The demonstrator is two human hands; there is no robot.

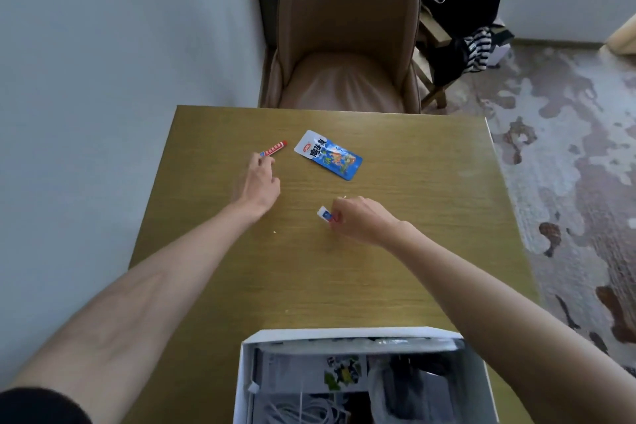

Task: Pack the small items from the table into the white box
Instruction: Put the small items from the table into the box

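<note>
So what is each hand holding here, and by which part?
Right hand pinches the small white-and-blue item by its right end. Left hand touches the red tube's near end; grip unclear.

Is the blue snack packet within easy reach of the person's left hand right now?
Probably yes. The left hand lies close beside the blue snack packet with only bare table between, though its fingers are already touching the red stick.

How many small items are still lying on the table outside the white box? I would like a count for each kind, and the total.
Red stick-shaped tube, at the left hand's fingertips: 1
Blue snack packet, lying flat, untouched: 1
Small white and blue item, pinched by the right hand: 1
Total: 3

The white box already holds other things, not counted here.
</note>
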